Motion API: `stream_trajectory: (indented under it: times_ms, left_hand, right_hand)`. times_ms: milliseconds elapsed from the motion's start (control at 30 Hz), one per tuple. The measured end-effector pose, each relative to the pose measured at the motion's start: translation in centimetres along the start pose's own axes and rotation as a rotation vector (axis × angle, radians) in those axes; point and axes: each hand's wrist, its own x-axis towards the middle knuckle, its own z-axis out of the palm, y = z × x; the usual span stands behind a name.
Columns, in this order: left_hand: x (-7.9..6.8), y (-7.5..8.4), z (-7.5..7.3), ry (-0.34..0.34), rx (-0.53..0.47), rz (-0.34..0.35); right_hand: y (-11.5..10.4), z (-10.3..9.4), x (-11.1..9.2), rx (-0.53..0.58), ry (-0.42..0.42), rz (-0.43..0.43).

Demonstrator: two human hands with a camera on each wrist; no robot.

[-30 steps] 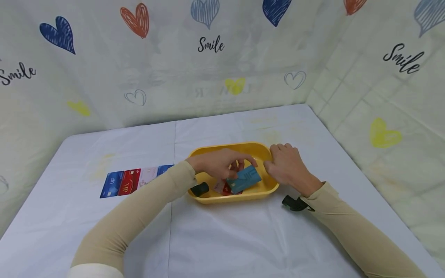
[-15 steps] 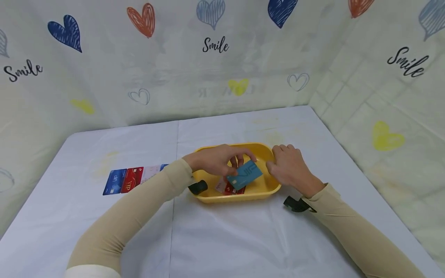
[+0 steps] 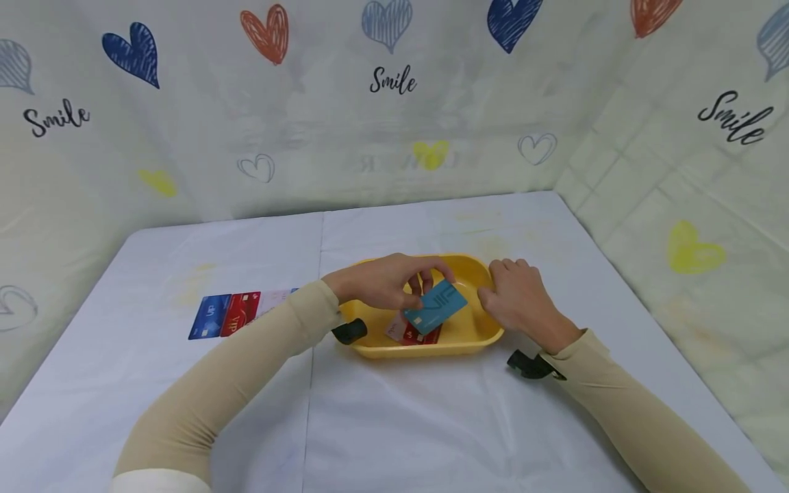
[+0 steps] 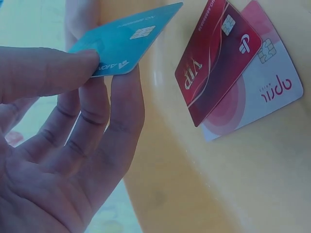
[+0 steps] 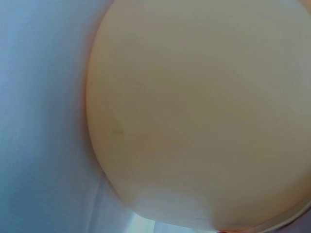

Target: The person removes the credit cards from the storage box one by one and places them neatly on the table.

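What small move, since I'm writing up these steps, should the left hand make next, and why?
Probably lift the teal card toward the row of cards on the table: the left hand pinches it above the red card and pink card in the yellow tray, while the right hand grips the tray.

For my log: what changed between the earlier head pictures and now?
Relative to the yellow tray, the left hand and the blue card it pinches moved slightly up the head view, baring more of the red card; no grip changed. The view itself shifted. The right hand and card row stayed put.
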Motion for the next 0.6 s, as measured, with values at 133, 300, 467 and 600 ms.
stream_trajectory:
  times_ms: [133, 300, 467, 600]
  left_hand:
    - [-0.3, 0.1, 0.0, 0.007, -0.011, -0.009]
    - [-0.8, 0.1, -0.1, 0.022, -0.019, -0.01]
    - [-1.4, 0.1, -0.2, 0.038, -0.026, -0.019]
    - [-1.8, 0.2, -0.3, 0.048, -0.032, -0.021]
  right_hand:
    - [0.0, 0.0, 0.0, 0.004, -0.004, 0.001]
    - [0.0, 0.1, 0.1, 0.001, -0.005, 0.005]
    - [-0.1, 0.1, 0.0, 0.004, 0.005, 0.004]
    - [-0.1, 0.0, 0.0, 0.011, 0.005, 0.005]
